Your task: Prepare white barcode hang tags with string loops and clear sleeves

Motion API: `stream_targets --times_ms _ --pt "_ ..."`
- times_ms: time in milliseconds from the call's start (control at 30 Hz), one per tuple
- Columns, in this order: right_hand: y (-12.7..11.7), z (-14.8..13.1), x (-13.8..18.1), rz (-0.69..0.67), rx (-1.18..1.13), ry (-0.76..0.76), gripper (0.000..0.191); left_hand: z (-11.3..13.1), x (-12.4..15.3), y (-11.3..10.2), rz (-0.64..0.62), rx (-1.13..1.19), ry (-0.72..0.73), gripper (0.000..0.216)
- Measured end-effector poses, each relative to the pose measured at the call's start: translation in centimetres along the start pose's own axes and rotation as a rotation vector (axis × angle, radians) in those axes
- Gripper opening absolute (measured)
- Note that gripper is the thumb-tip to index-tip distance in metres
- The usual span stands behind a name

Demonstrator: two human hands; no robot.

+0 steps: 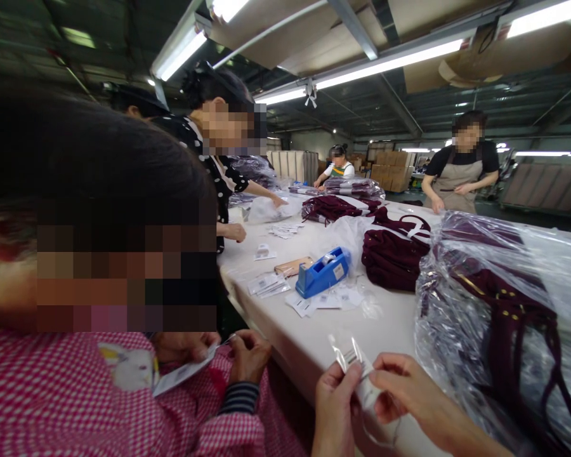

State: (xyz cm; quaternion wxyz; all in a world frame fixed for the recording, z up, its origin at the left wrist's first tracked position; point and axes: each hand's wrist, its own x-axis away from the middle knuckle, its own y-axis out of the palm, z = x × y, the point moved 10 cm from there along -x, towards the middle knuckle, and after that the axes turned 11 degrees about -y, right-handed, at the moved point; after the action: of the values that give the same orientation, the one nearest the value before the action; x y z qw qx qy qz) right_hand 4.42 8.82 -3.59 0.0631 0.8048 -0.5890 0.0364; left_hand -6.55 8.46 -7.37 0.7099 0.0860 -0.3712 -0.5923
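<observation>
Transparent plastic packet is slanting down-right above the counter, the left grip pinching its left side; the right grip is bunching narrowly at its right, its hold unclear.

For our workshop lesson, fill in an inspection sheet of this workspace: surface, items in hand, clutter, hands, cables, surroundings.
Surface: pale table, covered in places by goods.
Items in hand: small clear packet with printing visible; thin string hanging below.
Clutter: blue tape dispenser, loose packets, plastic-wrapped dark red garments.
Hands: left hand pinches the packet; right hand is at its lower part, grip unclear.
Cables: nothing seen on the table.
Surroundings: several co-workers, ceiling lights, cardboard boxes.
</observation>
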Motion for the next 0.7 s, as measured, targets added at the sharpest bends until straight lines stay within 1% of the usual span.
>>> stream_targets --times_ms 100,200,267,367,433,533,700 --pt "0.1 -0.3 -0.4 0.037 -0.05 -0.012 0.024 -0.6 -0.2 -0.1 0.026 -0.041 -0.002 0.041" --pt "0.2 -0.1 -1.1 0.07 -0.078 -0.011 0.028 -0.3 -0.5 -0.7 0.049 -0.085 0.008 0.039" --pt "0.9 -0.2 -1.6 0.038 -0.116 -0.02 0.031 0.1 -0.9 -1.0 0.044 -0.094 -0.006 0.04" --pt "2.2 -0.6 -2.2 -0.04 -0.182 -0.051 0.029 0.7 -1.4 -1.4 0.037 -0.073 -0.029 0.044" --pt "2.2 -0.7 -2.6 -0.031 -0.137 -0.063 0.032 1.1 -1.7 -1.6 0.031 -0.112 -0.025 0.045" --pt "1.4 -0.4 -3.5 0.009 -0.027 -0.075 0.037 1.9 -1.9 -1.7 0.044 -0.206 0.017 0.045" --pt "0.7 0.6 -4.5 -0.038 0.104 -0.067 0.032 3.4 -2.2 -2.5 0.127 -0.131 0.111 0.043"
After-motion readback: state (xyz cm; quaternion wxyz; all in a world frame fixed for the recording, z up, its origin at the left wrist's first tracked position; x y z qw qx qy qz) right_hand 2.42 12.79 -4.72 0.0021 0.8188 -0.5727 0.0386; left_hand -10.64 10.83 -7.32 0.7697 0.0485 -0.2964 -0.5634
